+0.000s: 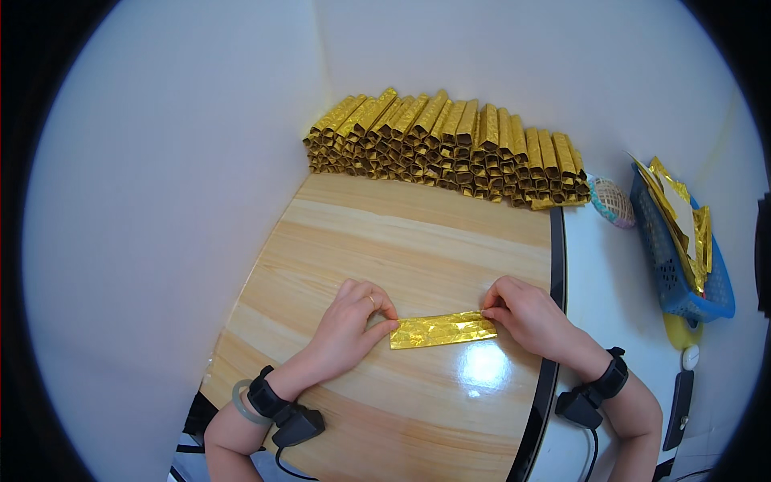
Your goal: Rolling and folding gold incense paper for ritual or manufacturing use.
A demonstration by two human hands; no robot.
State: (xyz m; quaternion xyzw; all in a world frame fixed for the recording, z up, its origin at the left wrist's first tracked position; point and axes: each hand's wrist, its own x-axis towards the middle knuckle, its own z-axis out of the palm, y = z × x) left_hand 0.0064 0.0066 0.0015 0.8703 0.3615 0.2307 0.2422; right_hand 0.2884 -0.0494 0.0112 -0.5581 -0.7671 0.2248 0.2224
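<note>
A flat, creased strip of shiny gold foil paper point(443, 330) lies crosswise between my hands, low over the wooden tabletop. My left hand point(355, 319) pinches its left end near the upper corner between thumb and forefinger. At the other end, my right hand point(526, 316) grips the upper right corner with thumb and fingertips. The remaining fingers of both hands are curled in. Whether the strip's lower edge touches the table, I cannot tell.
A long stack of folded gold paper tubes point(446, 145) lines the table's back edge. To the right, a blue plastic basket point(666, 261) holds gold foil sheets, with a small woven basket point(612, 201) beside it. White walls point(161, 201) stand left and behind. Cables hang from both wrist straps.
</note>
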